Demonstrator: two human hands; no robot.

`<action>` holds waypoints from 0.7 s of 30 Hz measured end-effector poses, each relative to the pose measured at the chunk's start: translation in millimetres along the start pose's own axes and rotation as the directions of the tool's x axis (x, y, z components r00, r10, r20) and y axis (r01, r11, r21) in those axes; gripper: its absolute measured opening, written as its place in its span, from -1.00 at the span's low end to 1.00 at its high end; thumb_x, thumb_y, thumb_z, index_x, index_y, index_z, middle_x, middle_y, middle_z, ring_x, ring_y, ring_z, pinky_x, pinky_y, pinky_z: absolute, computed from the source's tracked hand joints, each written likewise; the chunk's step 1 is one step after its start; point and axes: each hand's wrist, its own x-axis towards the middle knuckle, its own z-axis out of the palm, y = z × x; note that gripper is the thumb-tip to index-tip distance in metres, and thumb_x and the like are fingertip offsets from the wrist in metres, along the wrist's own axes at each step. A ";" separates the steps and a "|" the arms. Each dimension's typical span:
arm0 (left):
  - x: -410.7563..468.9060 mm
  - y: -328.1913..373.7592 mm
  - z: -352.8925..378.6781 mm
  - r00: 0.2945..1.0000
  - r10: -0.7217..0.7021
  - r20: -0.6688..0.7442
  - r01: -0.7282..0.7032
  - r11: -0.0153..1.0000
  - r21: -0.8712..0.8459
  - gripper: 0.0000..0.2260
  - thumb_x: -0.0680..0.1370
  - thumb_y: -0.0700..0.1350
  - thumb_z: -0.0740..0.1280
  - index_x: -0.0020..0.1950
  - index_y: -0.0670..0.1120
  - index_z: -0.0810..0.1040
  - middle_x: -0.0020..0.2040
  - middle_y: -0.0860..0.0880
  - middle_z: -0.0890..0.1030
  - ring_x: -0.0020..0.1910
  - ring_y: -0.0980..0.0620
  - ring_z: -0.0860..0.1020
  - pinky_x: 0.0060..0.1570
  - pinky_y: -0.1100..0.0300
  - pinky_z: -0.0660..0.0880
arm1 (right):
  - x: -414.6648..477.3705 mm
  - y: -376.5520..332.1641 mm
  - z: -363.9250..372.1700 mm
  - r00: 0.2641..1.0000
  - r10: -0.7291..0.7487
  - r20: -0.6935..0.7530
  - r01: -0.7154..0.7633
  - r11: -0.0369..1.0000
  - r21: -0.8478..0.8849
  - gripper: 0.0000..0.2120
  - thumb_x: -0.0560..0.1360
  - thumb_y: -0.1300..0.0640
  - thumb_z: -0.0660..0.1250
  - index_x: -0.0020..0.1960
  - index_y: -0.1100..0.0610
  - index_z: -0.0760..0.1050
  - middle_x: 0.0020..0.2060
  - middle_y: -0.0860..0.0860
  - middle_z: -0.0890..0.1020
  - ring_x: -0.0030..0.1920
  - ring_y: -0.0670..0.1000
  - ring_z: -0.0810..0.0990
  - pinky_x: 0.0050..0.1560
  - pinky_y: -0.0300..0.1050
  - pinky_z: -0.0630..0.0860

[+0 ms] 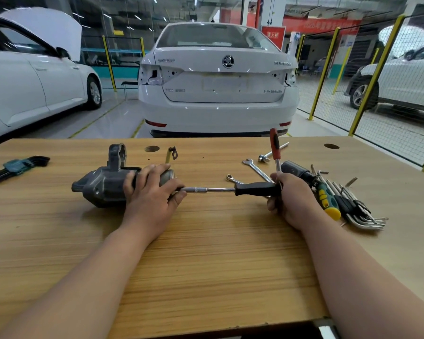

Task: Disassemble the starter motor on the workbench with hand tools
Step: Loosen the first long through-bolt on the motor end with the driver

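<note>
The grey starter motor (101, 184) lies on its side on the wooden workbench (206, 253), nose to the left. My left hand (152, 192) grips its cylindrical body from above. My right hand (289, 199) holds the black handle of a nut driver (252, 189), whose chrome shaft runs horizontally left into the motor's rear end, under my left hand. A red-handled screwdriver (275, 145) also sticks up out of my right hand.
A black solenoid cylinder (294, 168), a green-yellow screwdriver (327, 199) and several hex keys (360, 211) lie at the right. Spanners (256, 168) and an extension bar (272, 152) lie behind. A hex key set (17, 166) sits far left. A small terminal bracket (171, 154) stands behind the motor.
</note>
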 end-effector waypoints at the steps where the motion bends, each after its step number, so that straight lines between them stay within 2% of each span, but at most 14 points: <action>1: 0.3 0.1 0.1 1.000 0.000 -0.001 0.000 1.000 -0.005 -0.79 0.57 0.14 0.17 0.06 0.16 0.57 0.40 -0.02 0.34 0.44 -0.08 0.11 0.38 0.00 -0.19 | 0.0 0.0 0.1 1.000 0.023 -0.013 -0.023 1.000 0.015 -0.79 0.65 0.01 0.11 0.08 0.07 0.49 -0.26 0.15 0.57 -0.57 0.01 0.48 -0.48 -0.11 0.41; 3: 0.8 0.4 0.0 1.000 -0.002 -0.002 0.002 1.000 -0.007 -0.81 0.56 0.12 0.21 0.06 0.15 0.58 0.40 -0.02 0.35 0.44 -0.09 0.13 0.39 -0.04 -0.16 | -0.5 -0.5 -0.3 0.996 0.069 -0.055 -0.067 0.997 0.027 -0.75 0.64 -0.05 0.16 0.05 0.11 0.48 -0.36 0.13 0.61 -0.59 0.01 0.47 -0.49 -0.12 0.40; 5: 0.7 0.8 -0.3 1.000 -0.006 -0.007 0.006 1.000 -0.014 -0.83 0.55 0.11 0.24 0.06 0.14 0.58 0.40 -0.03 0.36 0.44 -0.10 0.14 0.39 -0.05 -0.15 | 0.4 -0.9 -1.5 0.993 0.095 -0.065 -0.094 0.995 0.022 -0.71 0.62 -0.11 0.19 0.03 0.12 0.46 -0.32 0.15 0.71 -0.59 0.00 0.47 -0.47 -0.13 0.40; 8: 0.2 0.6 -0.1 1.000 -0.006 -0.004 0.006 1.000 -0.009 -0.83 0.55 0.11 0.24 0.06 0.15 0.57 0.40 -0.02 0.36 0.45 -0.09 0.13 0.39 -0.05 -0.16 | 1.7 0.4 -2.2 0.995 0.086 -0.057 -0.087 0.996 -0.021 -0.69 0.61 -0.13 0.20 0.02 0.13 0.46 -0.29 0.11 0.72 -0.60 -0.03 0.42 -0.51 -0.15 0.36; 10: 1.3 0.5 1.1 1.000 -0.009 0.002 0.009 1.000 -0.004 -0.83 0.55 0.12 0.23 0.06 0.16 0.55 0.40 0.00 0.34 0.45 -0.06 0.10 0.39 -0.03 -0.18 | 3.9 2.9 -3.8 0.998 0.005 -0.069 -0.010 0.998 -0.064 -0.66 0.61 -0.09 0.22 -0.01 0.21 0.48 -0.50 0.04 0.58 -0.63 -0.07 0.35 -0.58 -0.18 0.31; 12: 1.1 -0.4 2.5 1.000 -0.018 0.008 0.018 1.000 0.002 -0.83 0.55 0.15 0.20 0.06 0.19 0.53 0.41 0.02 0.32 0.45 -0.04 0.07 0.39 -0.01 -0.21 | 4.6 4.4 -5.6 0.998 -0.044 -0.037 0.041 0.995 -0.091 -0.68 0.63 -0.04 0.19 -0.02 0.20 0.55 -0.59 -0.01 0.43 -0.63 -0.07 0.30 -0.58 -0.17 0.26; 14: 1.7 -1.3 3.2 1.000 -0.017 0.014 0.017 1.000 0.013 -0.80 0.56 0.18 0.16 0.08 0.22 0.51 0.42 0.04 0.30 0.45 -0.01 0.05 0.38 0.01 -0.22 | 3.8 3.7 -8.2 0.999 -0.032 -0.003 0.032 0.998 -0.059 -0.72 0.64 -0.02 0.19 0.01 0.11 0.61 -0.50 0.01 0.48 -0.60 -0.07 0.30 -0.57 -0.18 0.25; 17: 2.0 -2.1 2.7 0.999 -0.023 0.028 0.022 0.999 0.030 -0.70 0.57 0.24 0.04 0.13 0.24 0.51 0.43 0.04 0.28 0.45 0.00 0.03 0.38 0.02 -0.23 | 3.7 3.2 -9.4 0.999 -0.028 0.030 0.027 0.999 0.042 -0.76 0.64 0.06 0.20 0.03 0.08 0.64 -0.24 0.03 0.60 -0.55 -0.09 0.33 -0.56 -0.22 0.29; 21: 2.3 -0.7 1.4 0.999 -0.029 0.038 0.028 0.999 0.031 -0.55 0.53 0.28 -0.10 0.16 0.25 0.51 0.44 0.04 0.27 0.46 -0.01 0.02 0.38 0.01 -0.23 | 3.4 1.7 -10.1 0.993 -0.098 0.070 0.097 0.995 0.015 -0.75 0.62 0.21 0.18 0.00 0.05 0.64 -0.07 0.07 0.54 -0.41 -0.05 0.40 -0.40 -0.16 0.36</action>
